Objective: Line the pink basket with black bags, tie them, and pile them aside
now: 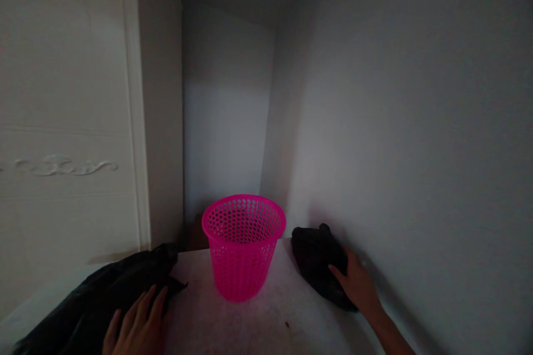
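Observation:
A bright pink plastic basket [242, 269] with a perforated wall stands upright at the middle of the white surface, and neither hand touches it. To its left lies a long, crumpled black plastic bag [102, 291]. My left hand [137, 324] rests on that bag's near side with the fingers stretched out and slightly apart. Right of the basket is a bunched black plastic bag [316, 259], close to the wall. My right hand [361, 287] grips its right side, thumb over the top, other fingers partly hidden behind it.
A pale wardrobe [70, 77] with a raised ornament rises on the left. A plain wall [400, 122] runs along the right side and meets the back wall [227, 105] in a corner. One tiny dark speck [287, 324] lies on the white tabletop [233, 327].

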{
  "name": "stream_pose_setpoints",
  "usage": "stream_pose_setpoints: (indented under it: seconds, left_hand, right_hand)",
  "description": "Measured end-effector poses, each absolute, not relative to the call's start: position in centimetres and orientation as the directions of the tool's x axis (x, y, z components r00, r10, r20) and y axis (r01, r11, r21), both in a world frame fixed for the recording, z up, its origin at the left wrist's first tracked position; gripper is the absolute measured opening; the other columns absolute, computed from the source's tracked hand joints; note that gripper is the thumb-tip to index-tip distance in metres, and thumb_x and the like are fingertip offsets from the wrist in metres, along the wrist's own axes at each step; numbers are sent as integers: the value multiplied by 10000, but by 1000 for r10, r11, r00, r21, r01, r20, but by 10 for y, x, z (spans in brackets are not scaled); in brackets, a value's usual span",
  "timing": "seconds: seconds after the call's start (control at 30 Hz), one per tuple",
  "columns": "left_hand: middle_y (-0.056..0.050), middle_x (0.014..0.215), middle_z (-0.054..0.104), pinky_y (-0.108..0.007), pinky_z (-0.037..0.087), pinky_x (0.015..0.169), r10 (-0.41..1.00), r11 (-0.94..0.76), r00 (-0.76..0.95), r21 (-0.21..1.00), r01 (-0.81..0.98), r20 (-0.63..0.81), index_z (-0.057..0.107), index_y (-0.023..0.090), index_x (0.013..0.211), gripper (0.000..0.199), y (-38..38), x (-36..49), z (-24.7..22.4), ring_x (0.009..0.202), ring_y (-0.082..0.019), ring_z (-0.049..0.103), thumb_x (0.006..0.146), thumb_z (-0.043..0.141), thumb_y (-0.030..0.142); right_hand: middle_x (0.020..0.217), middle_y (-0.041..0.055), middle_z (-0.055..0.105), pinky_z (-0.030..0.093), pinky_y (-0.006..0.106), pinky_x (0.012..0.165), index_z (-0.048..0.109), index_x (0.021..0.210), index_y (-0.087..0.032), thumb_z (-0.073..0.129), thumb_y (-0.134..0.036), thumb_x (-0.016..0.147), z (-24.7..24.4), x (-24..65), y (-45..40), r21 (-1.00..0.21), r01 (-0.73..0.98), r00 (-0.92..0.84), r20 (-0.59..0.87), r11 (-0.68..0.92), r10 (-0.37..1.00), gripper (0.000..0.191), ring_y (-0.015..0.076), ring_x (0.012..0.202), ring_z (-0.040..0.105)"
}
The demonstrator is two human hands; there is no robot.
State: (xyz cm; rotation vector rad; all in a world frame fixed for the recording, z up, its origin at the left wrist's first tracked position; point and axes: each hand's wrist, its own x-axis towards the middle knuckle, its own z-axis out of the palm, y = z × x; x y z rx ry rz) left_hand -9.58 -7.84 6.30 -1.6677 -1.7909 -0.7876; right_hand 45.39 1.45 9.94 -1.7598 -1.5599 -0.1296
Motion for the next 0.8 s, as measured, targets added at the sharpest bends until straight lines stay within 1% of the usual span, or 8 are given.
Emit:
stream_pose_setpoints:
  seconds: [0.1, 0.2, 0.33, 0.47, 0.53, 0.6, 0.7, 0.8]
  left_hand:
    - [-227, 1396, 688, -633, 411, 1122, 564, -38, -74, 115, 993, 823, 693, 155, 1313, 469, -74, -68, 102, 1195, -398, 675, 958, 430, 315]
    - [-164, 1463, 648, -545, 469, 1078, 482, -217, -59, 185, 958, 874, 597, 254, 1406, 456, -68, -41, 149, 1247, -346, 646, 964, 503, 311]
    - [-104, 1408, 683, -506, 465, 1091, 498, -442, 30, 224, 869, 866, 622, 310, 1388, 418, -56, -14, 201, 1279, -315, 623, 979, 537, 338]
    - [-96, 1409, 687, -526, 440, 1126, 582, -530, 139, 244, 812, 801, 669, 304, 1350, 386, -42, 2, 225, 1318, -323, 595, 988, 567, 390]
    - [-94, 1393, 698, -539, 452, 1118, 604, -550, 189, 233, 802, 774, 695, 302, 1311, 354, -36, 6, 227, 1310, -324, 601, 991, 576, 393]
    - [-87, 1312, 736, -562, 478, 1085, 607, -571, 248, 198, 797, 755, 724, 293, 1242, 294, -32, 7, 227, 1239, -314, 642, 1008, 558, 360]
    - [-58, 1161, 779, -590, 493, 1062, 595, -596, 319, 138, 791, 738, 735, 276, 1154, 239, -31, 7, 224, 1112, -283, 695, 1030, 532, 294]
    - [-38, 1103, 787, -579, 509, 1055, 560, -610, 344, 95, 787, 753, 726, 274, 1127, 201, -35, 6, 223, 1066, -268, 714, 1025, 553, 265]
  right_hand:
    - [1180, 199, 771, 599, 485, 927, 669, 1226, -187, 597, -364, 824, 96, 456, 23, -391, 920, 177, 449, 15, 876, 446, 382, 1109, 755]
    - [975, 139, 813, 602, 440, 836, 743, 959, -258, 547, -240, 819, 100, 457, 30, -312, 950, 120, 413, 16, 903, 241, 348, 969, 793]
    - [933, 174, 797, 569, 426, 805, 732, 900, -217, 438, -205, 874, 141, 454, 39, -277, 958, 91, 532, 72, 842, 296, 334, 907, 777]
    - [905, 183, 751, 519, 477, 877, 687, 852, -197, 452, -267, 853, 222, 450, 43, -332, 933, 162, 735, 141, 658, 245, 341, 899, 705]
    - [893, 144, 723, 500, 477, 882, 659, 831, -206, 490, -318, 828, 265, 447, 42, -413, 885, 266, 828, 216, 493, 202, 324, 904, 659]
    - [813, 73, 677, 495, 425, 800, 636, 811, -215, 539, -394, 821, 305, 438, 41, -535, 767, 398, 830, 353, 392, 204, 281, 834, 616]
    - [731, -7, 592, 453, 354, 693, 609, 782, -215, 586, -437, 811, 352, 412, 39, -634, 551, 490, 772, 543, 405, 225, 212, 729, 547]
    - [770, -10, 598, 443, 347, 715, 607, 789, -209, 599, -425, 800, 384, 373, 44, -581, 483, 449, 806, 655, 385, 216, 194, 742, 534]
